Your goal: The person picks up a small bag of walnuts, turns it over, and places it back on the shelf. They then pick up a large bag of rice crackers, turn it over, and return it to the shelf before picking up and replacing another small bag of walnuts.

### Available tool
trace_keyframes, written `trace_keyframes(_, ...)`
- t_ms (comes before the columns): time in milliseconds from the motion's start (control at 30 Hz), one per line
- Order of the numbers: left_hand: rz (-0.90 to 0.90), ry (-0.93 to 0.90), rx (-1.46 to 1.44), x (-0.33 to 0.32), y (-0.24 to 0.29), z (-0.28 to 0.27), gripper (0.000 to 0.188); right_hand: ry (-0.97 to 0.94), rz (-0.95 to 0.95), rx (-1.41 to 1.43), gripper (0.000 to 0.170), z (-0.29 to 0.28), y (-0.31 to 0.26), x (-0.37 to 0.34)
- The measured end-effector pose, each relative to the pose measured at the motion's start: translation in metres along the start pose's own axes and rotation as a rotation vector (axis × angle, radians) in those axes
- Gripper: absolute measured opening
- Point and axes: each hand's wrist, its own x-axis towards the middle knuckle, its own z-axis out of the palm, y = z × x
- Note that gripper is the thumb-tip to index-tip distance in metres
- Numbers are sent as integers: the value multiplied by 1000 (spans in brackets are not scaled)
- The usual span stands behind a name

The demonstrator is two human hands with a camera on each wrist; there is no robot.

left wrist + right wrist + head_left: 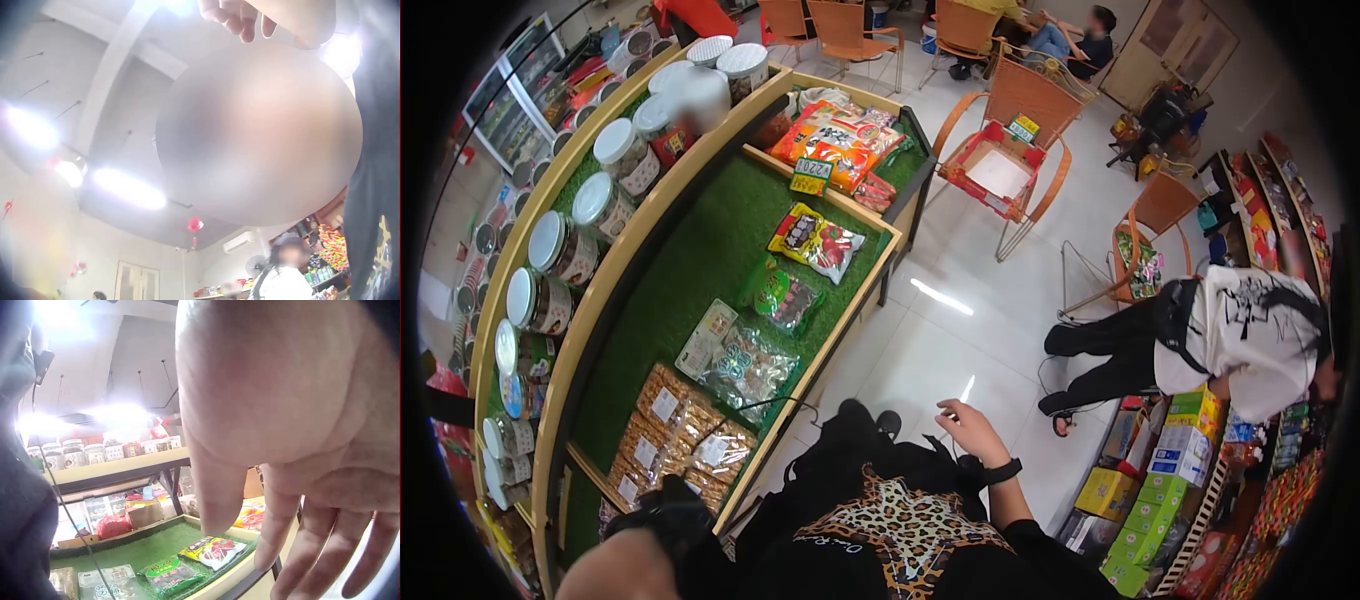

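Observation:
The right hand (pixel 973 432) hangs in front of the body with relaxed fingers, holding nothing; its palm and loose fingers (pixel 281 394) fill the right of the right wrist view. At the top of the left wrist view, the left hand (pixel 240 15) shows loosely bent fingers, nothing visible in them. In the head view a black wrist strap (pixel 668 520) is beside the display shelf, where the left fingers cannot be made out. On green matting lie brown snack packs (pixel 662 430), a clear bag (pixel 750 368), a green packet (pixel 785 297) and a yellow-red packet (pixel 815 242).
Lidded jars (pixel 560 245) line the upper shelf at left. Orange-and-white bags (pixel 830 140) lie in the far compartment. A wicker chair (pixel 1032 110) holds a red box. At right, a person in a white shirt (pixel 1240 335) bends near shelves and stacked green boxes (pixel 1150 520).

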Motion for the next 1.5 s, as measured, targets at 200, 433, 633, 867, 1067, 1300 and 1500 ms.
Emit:
trace_keyframes(200,-640,-714,149,-91,8,-75,45,39,15,22,38,-31,4,28)
trace_keyframes(433,-1196,-693,767,-193,2,-79,21,340,-97,-109,34,-111,-61,72)
trace_keyframes(633,-1318,-1146,525,-261,-47,-40,23,508,-248,-143,30,-163,-121,130)
trace_keyframes(867,-1318,-1350,413,-317,-81,-18,26,581,-294,0,28,-173,-144,187)
trace_keyframes(1067,-1420,-1491,441,-354,-86,-6,23,492,-253,29,26,-194,-135,233)
trace_keyframes(1300,-1372,-1513,521,-419,-93,37,24,464,-349,-25,26,-258,-128,308)
trace_keyframes(1500,-1374,-1436,565,-480,-93,117,23,410,-463,-107,26,-347,-114,365)
